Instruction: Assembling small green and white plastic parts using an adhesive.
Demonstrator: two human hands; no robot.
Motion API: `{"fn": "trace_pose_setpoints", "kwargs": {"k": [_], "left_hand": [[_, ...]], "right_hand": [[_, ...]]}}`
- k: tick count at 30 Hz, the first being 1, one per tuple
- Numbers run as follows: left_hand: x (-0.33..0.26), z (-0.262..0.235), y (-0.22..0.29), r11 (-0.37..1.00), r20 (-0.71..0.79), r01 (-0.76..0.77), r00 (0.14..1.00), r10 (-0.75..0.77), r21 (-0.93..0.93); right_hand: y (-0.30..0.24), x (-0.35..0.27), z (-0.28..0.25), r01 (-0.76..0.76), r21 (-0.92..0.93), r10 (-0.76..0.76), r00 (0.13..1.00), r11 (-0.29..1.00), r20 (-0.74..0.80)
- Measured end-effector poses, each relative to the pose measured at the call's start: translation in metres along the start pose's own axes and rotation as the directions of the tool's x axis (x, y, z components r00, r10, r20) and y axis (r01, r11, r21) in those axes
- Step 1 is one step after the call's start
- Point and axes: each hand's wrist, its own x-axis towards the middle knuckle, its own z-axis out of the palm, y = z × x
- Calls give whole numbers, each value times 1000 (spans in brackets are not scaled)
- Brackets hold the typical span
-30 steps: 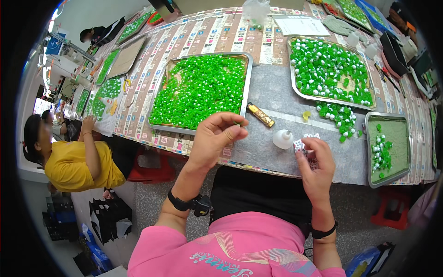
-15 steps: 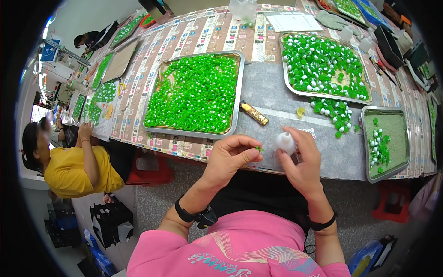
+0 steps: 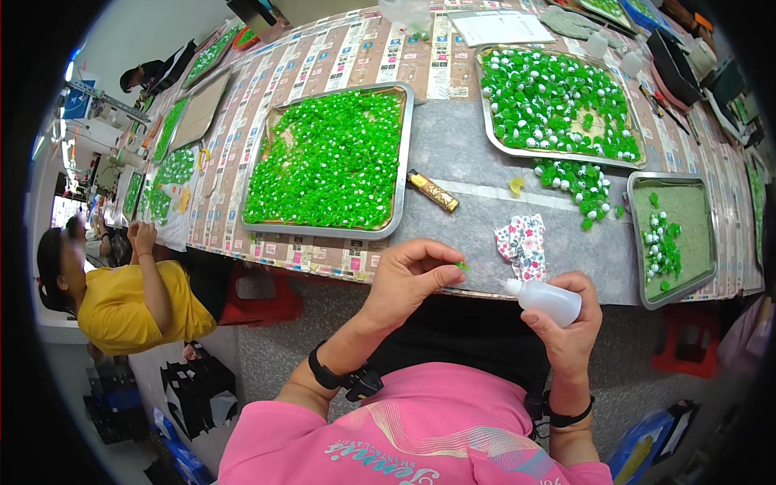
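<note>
The left hand [image 3: 412, 279] is pinched shut on a tiny green piece [image 3: 461, 265], thumb and forefinger closed around it just off the near edge of the desk [image 3: 453, 153]. The right hand [image 3: 570, 319] is wrapped around a small white squeeze bottle [image 3: 546, 297], lying nearly level with its nozzle aimed left at the green piece, close to it; whether they touch I cannot tell. On the desk behind the hands lies a folded flowered cloth [image 3: 524, 242]. Farther back sits a metal tray [image 3: 400, 162] heaped with green pieces, a gold-wrapped stick [image 3: 433, 191] just beside it. At the left, a person in a yellow shirt [image 3: 129, 303] sits at the same desk.
</note>
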Motion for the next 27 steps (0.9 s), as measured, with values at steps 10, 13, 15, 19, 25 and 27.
{"fn": "trace_pose_setpoints", "kwargs": {"k": [10, 13, 15, 19, 25, 27], "left_hand": [[2, 0, -2, 1000, 19, -16, 1000, 16, 18], [2, 0, -2, 1000, 19, -19, 1000, 19, 7], [2, 0, -2, 1000, 23, -18, 1000, 18, 16], [2, -1, -2, 999, 28, -28, 999, 27, 27], [3, -1, -3, 998, 38, -27, 999, 25, 48], [3, -1, -3, 999, 35, -17, 999, 15, 47]], "right_hand": [[7, 2, -1, 178, -168, -177, 984, 970, 20], [8, 3, -1, 181, -179, -180, 983, 967, 24], [9, 3, -2, 186, -189, -184, 982, 964, 31], [8, 4, 0, 187, -193, -184, 982, 963, 34], [8, 5, 0, 197, -214, -191, 980, 957, 47], [7, 5, 0, 196, -216, -189, 981, 957, 49]]}}
